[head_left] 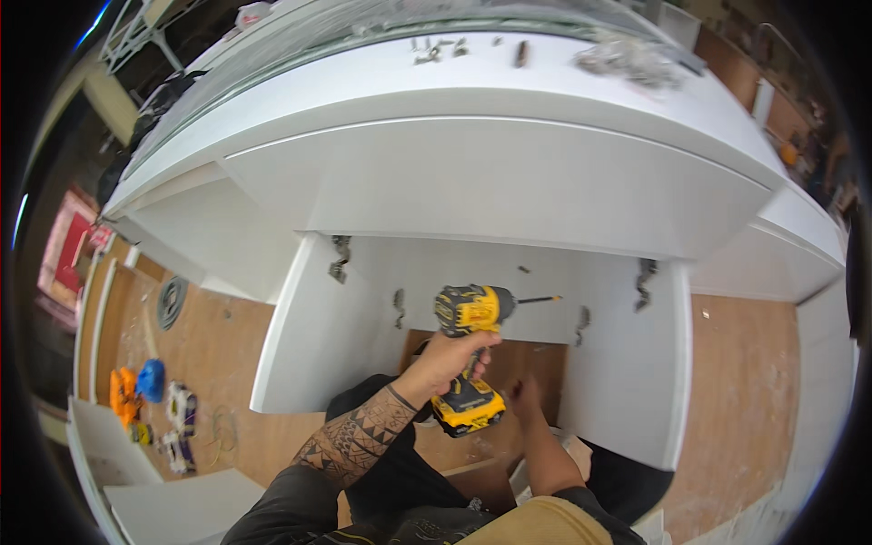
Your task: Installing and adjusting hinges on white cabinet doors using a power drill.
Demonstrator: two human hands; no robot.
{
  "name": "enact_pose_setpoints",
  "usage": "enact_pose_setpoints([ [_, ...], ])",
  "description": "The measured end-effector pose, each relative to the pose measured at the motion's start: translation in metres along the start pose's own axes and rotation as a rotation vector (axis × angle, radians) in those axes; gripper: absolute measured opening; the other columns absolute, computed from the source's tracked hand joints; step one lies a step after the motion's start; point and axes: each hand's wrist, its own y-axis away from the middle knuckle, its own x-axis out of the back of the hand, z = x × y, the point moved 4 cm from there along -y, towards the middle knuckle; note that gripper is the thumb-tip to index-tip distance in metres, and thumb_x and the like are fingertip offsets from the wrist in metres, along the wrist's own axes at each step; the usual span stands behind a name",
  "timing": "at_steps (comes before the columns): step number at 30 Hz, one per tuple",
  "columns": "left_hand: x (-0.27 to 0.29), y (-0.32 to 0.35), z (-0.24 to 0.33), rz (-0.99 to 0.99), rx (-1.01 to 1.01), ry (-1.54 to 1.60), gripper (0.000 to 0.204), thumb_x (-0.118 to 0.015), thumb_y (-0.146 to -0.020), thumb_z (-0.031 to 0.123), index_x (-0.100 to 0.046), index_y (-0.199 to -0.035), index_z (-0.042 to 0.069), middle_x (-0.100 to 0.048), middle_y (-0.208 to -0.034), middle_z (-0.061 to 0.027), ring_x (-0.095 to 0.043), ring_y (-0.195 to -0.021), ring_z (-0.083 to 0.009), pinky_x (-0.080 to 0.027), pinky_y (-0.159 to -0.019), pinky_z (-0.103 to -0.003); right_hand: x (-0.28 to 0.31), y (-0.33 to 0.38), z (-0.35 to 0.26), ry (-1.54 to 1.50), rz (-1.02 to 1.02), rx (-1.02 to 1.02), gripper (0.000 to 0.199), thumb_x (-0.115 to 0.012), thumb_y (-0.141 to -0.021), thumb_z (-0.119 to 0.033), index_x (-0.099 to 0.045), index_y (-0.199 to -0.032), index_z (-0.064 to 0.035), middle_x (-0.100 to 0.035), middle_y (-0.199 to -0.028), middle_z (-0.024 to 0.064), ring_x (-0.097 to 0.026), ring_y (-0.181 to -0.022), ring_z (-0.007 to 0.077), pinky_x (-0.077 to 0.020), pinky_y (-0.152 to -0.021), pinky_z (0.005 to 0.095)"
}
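My left hand (454, 359) is wrapped round the handle of a yellow and black cordless drill (477, 311). The drill's long bit points right, and its yellow battery (470, 409) hangs below my hand. Lower and to the right, my right hand (524, 392) has its fingers curled in; what they hold, if anything, is too small and shaded to make out. Both hands are in front of an open white cabinet (427, 263). Metal hinges (339, 259) sit on the left white panel, and another hinge (645, 283) is on the right one.
Small screws (439, 50) and a clear plastic bag (627, 62) lie on the white top. On the wooden floor at left are a coiled cable (171, 302), an orange item (123, 397), a blue item (151, 380) and loose white panels (186, 509).
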Motion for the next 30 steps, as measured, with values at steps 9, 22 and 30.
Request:
enact_pose_setpoints([
  [9, -0.01, 0.0, 0.011, -0.087, -0.034, 0.099, 0.022, -0.076, -0.091, 0.025, -0.072, -0.101, 0.005, -0.062, -0.07, -0.0007, -0.059, -0.058, -0.0119, -0.05, -0.053, -0.027, -0.13, 0.149, -0.188, -0.066, -0.278, 0.54, 0.008, -0.062, -0.085, -0.005, -0.059, -0.093, -0.0045, -0.061, -0.077, 0.0092, -0.059, -0.067, 0.0182, -0.0482, -0.062, 0.0321],
  [22, -0.035, 0.014, 0.027, -0.279, -0.095, -0.096, 0.025, -0.071, -0.091, 0.022, -0.071, -0.104, 0.0, -0.062, -0.068, -0.0015, -0.057, -0.05, -0.0104, -0.046, -0.047, -0.025, -0.089, 0.216, -0.246, -0.362, -0.323, 0.503, 0.012, -0.052, -0.104, -0.006, -0.055, -0.113, 0.0017, -0.067, -0.115, 0.0208, -0.067, -0.098, 0.0254, -0.061, -0.087, 0.032],
  [30, -0.053, 0.002, 0.028, -0.353, -0.09, -0.157, 0.024, -0.07, -0.095, 0.027, -0.07, -0.097, 0.003, -0.061, -0.065, -0.0002, -0.055, -0.048, -0.0103, -0.045, -0.046, -0.025, -0.063, 0.164, -0.273, -0.69, -0.412, 0.531, 0.017, -0.063, -0.104, -0.009, -0.06, -0.113, 0.0052, -0.067, -0.112, 0.0163, -0.068, -0.102, 0.023, -0.0624, -0.088, 0.0304],
])
